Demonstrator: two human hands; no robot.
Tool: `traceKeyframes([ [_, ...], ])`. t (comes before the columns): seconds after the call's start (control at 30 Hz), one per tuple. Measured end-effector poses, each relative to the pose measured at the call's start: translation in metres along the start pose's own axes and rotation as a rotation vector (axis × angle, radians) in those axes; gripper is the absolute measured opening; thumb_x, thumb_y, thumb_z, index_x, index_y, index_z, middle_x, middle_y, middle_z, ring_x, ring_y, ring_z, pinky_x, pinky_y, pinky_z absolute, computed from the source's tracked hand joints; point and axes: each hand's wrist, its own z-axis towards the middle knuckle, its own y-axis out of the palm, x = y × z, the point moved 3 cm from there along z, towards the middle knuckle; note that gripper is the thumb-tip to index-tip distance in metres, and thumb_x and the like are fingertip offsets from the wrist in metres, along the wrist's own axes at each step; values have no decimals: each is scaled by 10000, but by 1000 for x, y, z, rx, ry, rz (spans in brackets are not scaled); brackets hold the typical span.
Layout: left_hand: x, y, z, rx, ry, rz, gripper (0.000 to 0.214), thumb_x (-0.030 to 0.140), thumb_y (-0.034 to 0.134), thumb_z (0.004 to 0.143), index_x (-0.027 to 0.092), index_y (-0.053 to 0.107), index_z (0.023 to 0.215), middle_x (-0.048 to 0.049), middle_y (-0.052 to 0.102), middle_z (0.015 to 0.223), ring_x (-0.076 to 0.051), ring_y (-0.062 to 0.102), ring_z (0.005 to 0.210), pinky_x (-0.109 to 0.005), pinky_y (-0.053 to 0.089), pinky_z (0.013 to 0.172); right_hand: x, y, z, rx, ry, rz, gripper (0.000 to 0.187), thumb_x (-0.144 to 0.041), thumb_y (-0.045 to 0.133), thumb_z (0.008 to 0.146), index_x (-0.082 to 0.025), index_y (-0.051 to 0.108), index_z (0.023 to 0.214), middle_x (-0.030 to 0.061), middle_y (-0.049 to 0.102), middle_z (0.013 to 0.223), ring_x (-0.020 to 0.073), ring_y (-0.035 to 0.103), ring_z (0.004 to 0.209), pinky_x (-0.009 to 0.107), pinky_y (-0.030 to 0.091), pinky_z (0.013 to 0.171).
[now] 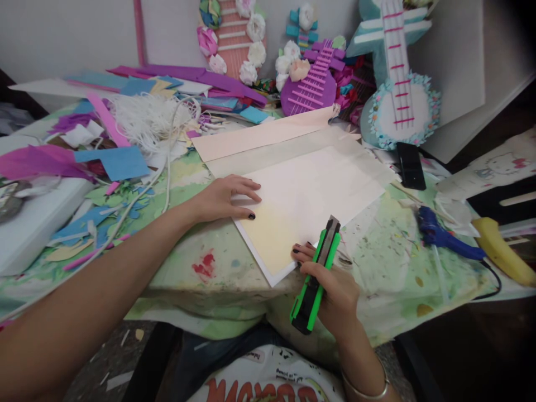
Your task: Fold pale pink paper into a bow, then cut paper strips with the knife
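A large white and pale yellow sheet (293, 190) lies before me, over a grey-beige sheet (360, 151) whose far side is partly covered. My left hand (228, 198) rests on the sheet's left edge, fingers spread and nothing held. In my right hand (330, 285) is a green and black utility knife (316, 273), tilted, with its blade end pointing away from me. The fingertips of that hand touch the near edge of the sheet. Beyond lies a pale pink strip (268, 131).
White string (146, 120) and coloured paper scraps crowd the left. Decorated paper instruments, one purple (310, 84), stand at the back. A black phone (411, 166), a blue glue gun (448, 234) and a banana (505, 251) lie on the right.
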Motion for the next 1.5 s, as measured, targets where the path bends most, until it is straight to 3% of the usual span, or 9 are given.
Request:
traceKeyframes([
  [0.3, -1, 1, 0, 7, 0, 1, 352, 444, 704, 728, 252, 705, 1023, -63, 613, 1265, -234, 502, 1221, -417, 345, 1068, -4, -2, -4, -24, -6, -186, 286, 2, 473, 837, -203, 565, 1013, 89, 708, 1101, 289, 592, 1159, 597, 371, 999],
  [0.43, -1, 1, 0, 16, 16, -1, 364, 444, 708, 724, 237, 708, 1023, -73, 616, 1259, -234, 508, 1212, -406, 345, 1068, -7, -3, -2, -24, 23, -236, 227, -27, 493, 852, -219, 575, 941, 54, 727, 1058, 278, 609, 1132, 570, 314, 998],
  [0.6, -1, 0, 1, 3, 12, 3, 362, 454, 701, 730, 242, 708, 1022, -66, 611, 1266, -240, 505, 1216, -394, 354, 1061, -8, -4, -2, 2, 26, -240, 245, -22, 494, 838, -217, 585, 957, 61, 725, 1064, 261, 635, 1059, 511, 365, 912],
  [0.97, -1, 0, 1, 5, 9, 17, 363, 471, 691, 738, 240, 707, 1017, -73, 611, 1265, -242, 503, 1219, -404, 353, 1061, -8, -4, -3, 58, -16, -217, 296, -4, 514, 803, -212, 603, 993, 79, 726, 1052, 258, 662, 990, 512, 447, 876],
  [1.5, 0, 1, 0, 32, 31, 23, 369, 486, 693, 732, 237, 710, 1004, -78, 621, 1250, -242, 521, 1198, -398, 368, 1050, -6, -5, -7, 81, -58, -151, 334, -10, 524, 802, -193, 614, 1066, 119, 722, 1043, 275, 654, 1037, 494, 573, 829],
])
